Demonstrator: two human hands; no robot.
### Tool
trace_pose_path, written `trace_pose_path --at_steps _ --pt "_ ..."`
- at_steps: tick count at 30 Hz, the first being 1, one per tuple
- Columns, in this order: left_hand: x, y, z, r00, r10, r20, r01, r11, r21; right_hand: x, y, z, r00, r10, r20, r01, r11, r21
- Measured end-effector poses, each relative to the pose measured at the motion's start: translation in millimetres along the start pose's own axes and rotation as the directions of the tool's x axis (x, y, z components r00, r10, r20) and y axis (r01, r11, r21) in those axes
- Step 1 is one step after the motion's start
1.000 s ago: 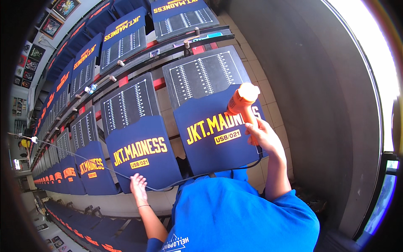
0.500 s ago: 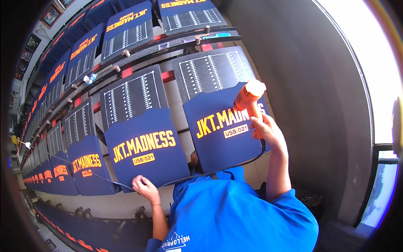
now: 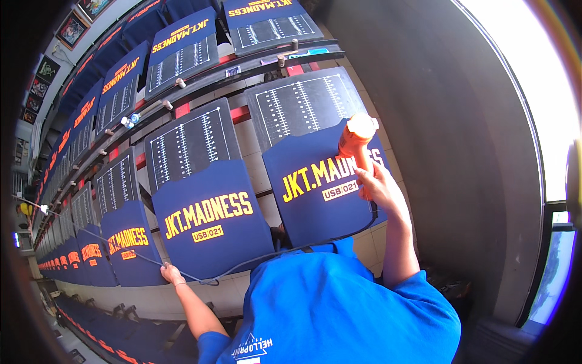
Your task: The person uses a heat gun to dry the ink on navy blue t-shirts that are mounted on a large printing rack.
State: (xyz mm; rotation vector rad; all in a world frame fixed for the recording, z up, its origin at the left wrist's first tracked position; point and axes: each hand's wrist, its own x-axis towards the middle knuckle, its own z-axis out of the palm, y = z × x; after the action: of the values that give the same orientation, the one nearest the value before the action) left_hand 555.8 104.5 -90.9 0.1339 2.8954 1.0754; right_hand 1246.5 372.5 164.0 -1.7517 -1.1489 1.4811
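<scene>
My right hand (image 3: 383,193) is wrapped round the handle of an orange heat gun (image 3: 354,143). Its barrel hangs over the printed yellow lettering of a navy fabric panel (image 3: 315,215) on the nearest board at right. A dark power cord (image 3: 248,262) runs from the handle, across my front, to my left hand (image 3: 172,273). That hand is closed on the cord beside the lower edge of another printed panel (image 3: 209,242). From there the cord stretches away to the far left.
Dark boards with white ruler marks (image 3: 188,145) stand in a long row to the left, each carrying a navy panel. Behind them runs a rail (image 3: 212,80) with knobs, then a second row of panels. A grey wall (image 3: 424,121) rises at right; more panels lie lower left.
My left hand has moved left and slightly down along the cord, which now sags between it and my body. The heat gun stays over the same panel, shifted only slightly.
</scene>
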Motion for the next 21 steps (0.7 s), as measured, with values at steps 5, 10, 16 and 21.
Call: trace_pose_path --at_steps 5,10,16,21 --pt "-59.0 47.6 3.5 0.998 0.009 0.056 -0.013 0.998 0.063 -12.7 0.3 -12.2 0.996 0.044 -0.072 -0.041 0.998 0.043" --pt "-88.6 27.6 -44.2 0.701 -0.012 0.713 0.149 0.98 -0.13 -14.8 -1.3 -17.6 0.999 0.046 -0.023 -0.045 0.998 0.052" --pt "-177.4 61.3 -66.7 0.122 -0.056 0.991 -0.128 0.989 0.072 -24.0 2.1 -25.7 0.996 0.084 0.002 -0.084 0.994 0.076" --pt "-249.5 89.7 -39.4 -0.083 0.079 0.993 -0.224 0.97 -0.096 -33.8 0.5 -22.0 0.996 0.087 -0.014 -0.088 0.996 -0.022"
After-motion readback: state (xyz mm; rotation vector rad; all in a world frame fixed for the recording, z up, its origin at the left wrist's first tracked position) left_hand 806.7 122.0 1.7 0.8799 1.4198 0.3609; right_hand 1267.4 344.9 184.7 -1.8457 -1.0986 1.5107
